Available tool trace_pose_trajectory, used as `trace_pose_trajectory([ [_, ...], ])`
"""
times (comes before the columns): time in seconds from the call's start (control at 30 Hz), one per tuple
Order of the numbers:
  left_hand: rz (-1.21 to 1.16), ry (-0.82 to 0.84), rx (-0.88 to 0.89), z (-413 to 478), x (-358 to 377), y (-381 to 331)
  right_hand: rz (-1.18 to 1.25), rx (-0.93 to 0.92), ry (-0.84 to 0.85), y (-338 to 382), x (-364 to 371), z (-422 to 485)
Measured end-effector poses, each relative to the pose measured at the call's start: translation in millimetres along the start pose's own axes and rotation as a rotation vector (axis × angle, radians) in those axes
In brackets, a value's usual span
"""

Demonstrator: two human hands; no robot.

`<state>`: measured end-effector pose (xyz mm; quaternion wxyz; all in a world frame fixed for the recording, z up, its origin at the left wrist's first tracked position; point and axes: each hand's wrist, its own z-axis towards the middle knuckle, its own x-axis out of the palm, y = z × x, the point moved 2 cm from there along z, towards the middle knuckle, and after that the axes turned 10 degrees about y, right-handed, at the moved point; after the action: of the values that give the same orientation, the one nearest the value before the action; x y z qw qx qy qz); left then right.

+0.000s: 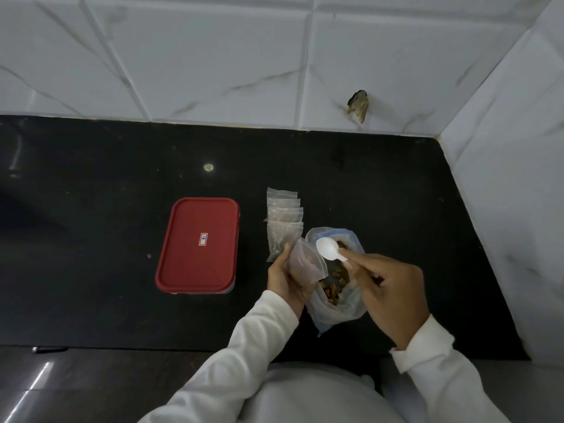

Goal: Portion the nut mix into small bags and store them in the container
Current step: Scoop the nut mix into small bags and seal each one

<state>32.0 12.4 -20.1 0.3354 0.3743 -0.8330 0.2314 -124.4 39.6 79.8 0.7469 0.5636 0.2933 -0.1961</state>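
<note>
The left hand grips a small bag, mouth tilted toward the nut mix bag, so the right hand, pinching a white spoon, can fill it.

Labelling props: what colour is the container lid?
Red, with a small white label at its centre: lid, closed on the container; head view, the only one.

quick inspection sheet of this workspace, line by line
surface: black counter, a pale speck on it
job's things: open nut mix bag; small bag held open beside it; spoon above the mix, bowl looks empty; row of small bags overlapping behind; red-lidded container, shut
clutter: nothing seen
grippers: left hand grips the small bag; right hand pinches the spoon handle
cables: nothing seen
surroundings: white tiled wall with a chipped hole
</note>
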Motion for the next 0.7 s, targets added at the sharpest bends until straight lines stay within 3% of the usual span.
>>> trace_pose_trajectory([
  [0.13,0.010,-0.018,-0.001,1,-5,-1,0.062,0.063,0.017,-16,-3,2],
  [0.23,0.000,-0.046,-0.027,1,-8,0,-0.112,0.182,0.085,-46,4,-2],
  [0.33,0.004,-0.078,-0.031,4,-13,2,-0.287,0.314,0.253,-73,20,-6],
  [0.43,0.007,-0.115,-0.026,6,-15,5,-0.458,0.514,0.526,-81,32,-6],
  [0.6,0.028,-0.166,0.001,12,-20,8,-0.491,0.369,0.578,-67,37,-10],
  [0.7,0.043,-0.177,0.007,16,-21,12,-0.508,0.386,0.682,-66,47,-13],
])
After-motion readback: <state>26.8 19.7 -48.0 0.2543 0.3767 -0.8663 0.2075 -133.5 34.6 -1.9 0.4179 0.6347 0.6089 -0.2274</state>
